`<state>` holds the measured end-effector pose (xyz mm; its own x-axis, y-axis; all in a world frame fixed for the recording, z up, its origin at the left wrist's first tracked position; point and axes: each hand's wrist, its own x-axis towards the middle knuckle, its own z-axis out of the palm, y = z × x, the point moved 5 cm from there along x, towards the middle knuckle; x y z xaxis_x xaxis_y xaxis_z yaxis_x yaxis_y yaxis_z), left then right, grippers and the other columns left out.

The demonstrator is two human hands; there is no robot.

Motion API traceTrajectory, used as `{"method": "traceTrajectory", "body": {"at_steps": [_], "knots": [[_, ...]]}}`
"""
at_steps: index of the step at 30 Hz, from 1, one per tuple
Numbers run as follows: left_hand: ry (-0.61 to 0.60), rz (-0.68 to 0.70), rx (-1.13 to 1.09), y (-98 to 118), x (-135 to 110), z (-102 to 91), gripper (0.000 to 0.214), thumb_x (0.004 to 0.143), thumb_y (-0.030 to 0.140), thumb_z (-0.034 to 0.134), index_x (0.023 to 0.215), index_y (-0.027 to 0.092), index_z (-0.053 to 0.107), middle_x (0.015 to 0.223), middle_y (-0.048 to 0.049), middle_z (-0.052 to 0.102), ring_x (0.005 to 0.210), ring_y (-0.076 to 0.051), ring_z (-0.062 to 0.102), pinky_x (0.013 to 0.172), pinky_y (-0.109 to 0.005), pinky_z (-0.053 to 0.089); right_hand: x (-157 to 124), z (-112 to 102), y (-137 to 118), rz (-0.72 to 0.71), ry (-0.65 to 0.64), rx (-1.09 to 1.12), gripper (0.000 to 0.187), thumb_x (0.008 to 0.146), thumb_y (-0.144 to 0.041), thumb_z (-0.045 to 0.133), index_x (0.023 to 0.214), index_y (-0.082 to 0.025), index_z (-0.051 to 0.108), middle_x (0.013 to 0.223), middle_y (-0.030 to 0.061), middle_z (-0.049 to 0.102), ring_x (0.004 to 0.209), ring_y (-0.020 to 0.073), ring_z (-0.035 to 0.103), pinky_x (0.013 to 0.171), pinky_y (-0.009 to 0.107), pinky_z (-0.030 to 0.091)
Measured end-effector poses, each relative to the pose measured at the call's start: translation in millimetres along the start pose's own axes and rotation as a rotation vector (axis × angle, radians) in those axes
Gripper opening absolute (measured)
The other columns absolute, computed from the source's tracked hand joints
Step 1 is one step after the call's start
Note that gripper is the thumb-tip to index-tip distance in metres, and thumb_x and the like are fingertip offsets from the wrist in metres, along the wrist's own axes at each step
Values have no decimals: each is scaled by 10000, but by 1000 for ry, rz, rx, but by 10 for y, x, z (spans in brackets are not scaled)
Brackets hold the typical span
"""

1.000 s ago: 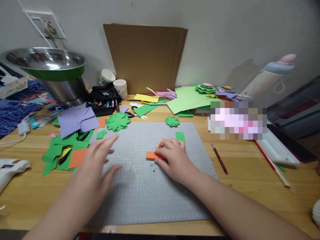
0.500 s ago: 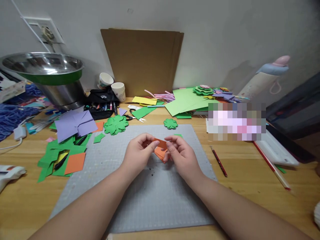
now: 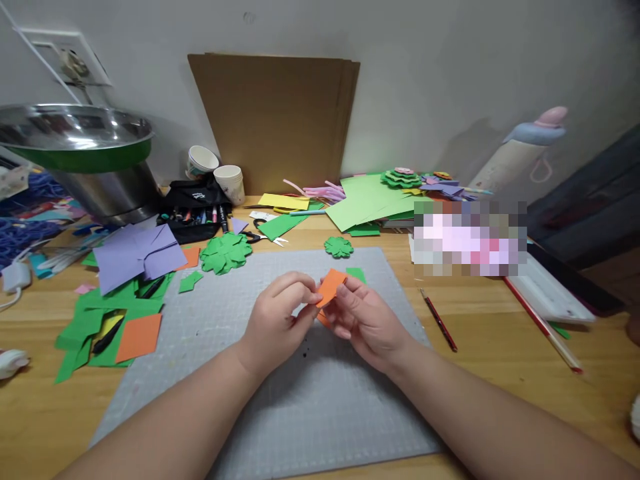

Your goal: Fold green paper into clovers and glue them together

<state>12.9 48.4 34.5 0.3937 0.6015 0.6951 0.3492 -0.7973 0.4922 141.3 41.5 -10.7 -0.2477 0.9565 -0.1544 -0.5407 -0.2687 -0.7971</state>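
Both hands hold a small folded piece of orange paper (image 3: 332, 287) above the grey cutting mat (image 3: 215, 413). My left hand (image 3: 280, 310) pinches its left edge between thumb and fingertips. On the other side, my right hand (image 3: 373, 317) grips it with the thumb on top and the fingers curled below. A second bit of orange shows under the fold, partly hidden by the fingers. Just behind my right hand lies a green paper scrap (image 3: 356, 274). Two layered green paper flowers, a larger one (image 3: 226, 253) and a smaller one (image 3: 339, 247), rest near the mat's far edge.
Green scraps, an orange square (image 3: 139, 339) and purple paper (image 3: 137, 257) lie at the left. Behind are a metal bowl (image 3: 110, 157), a black pencil case (image 3: 195, 207), scissors (image 3: 265, 237) and cardboard (image 3: 280, 120). To the right are a dark red pencil (image 3: 439, 321) and a bottle (image 3: 517, 153).
The orange paper has been turned and tilted upward, showing a brighter face. My left fingers have shifted to its lower left edge. The camera view has swung slightly right.
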Motion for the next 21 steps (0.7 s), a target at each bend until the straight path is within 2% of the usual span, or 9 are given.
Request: {"method": "traceTrajectory", "body": {"at_steps": [4,7,10,12,14,21], "knots": [[-7,-86,-81,-21,-18,34,209,788,23,570,716,199,484,794,-6,582,728,-117,563,646,-239,459,15,8,19,6,-23,-9,326,727,-412,758,907,-186,605,662,-26,556,513,65,467,380,142,271],[-8,-190,-178,-62,-14,51,208,759,95,647,671,194,487,770,2,565,713,-121,549,640,-245,449,19,3,27,-6,-23,-22,326,709,-397,773,884,-191,590,692,-25,575,505,61,465,387,151,275],[-63,-380,-357,-142,-24,116,186,726,221,717,687,190,537,768,-3,572,751,-146,567,694,-282,468,28,-26,7,-37,10,-42,341,689,-381,790,889,-205,578,752,-26,595,502,57,471,398,161,288],[-90,-542,-506,-201,-52,173,165,738,263,708,745,188,561,787,-9,592,773,-156,591,726,-301,485,35,-49,-11,-54,28,-67,356,668,-384,801,886,-213,578,741,-34,589,500,64,482,396,167,289],[-98,-647,-616,-232,-75,215,165,754,274,692,803,187,560,820,-13,612,795,-157,610,749,-307,495,41,-70,-26,-70,37,-100,369,652,-391,810,881,-215,580,706,-43,576,485,66,480,395,171,289],[-147,-685,-735,-241,-79,261,211,730,219,714,856,183,549,864,-9,610,830,-142,608,770,-295,497,58,-93,-14,-99,-4,-175,315,707,-380,780,885,-230,569,622,-55,562,458,69,462,398,172,295]]}}
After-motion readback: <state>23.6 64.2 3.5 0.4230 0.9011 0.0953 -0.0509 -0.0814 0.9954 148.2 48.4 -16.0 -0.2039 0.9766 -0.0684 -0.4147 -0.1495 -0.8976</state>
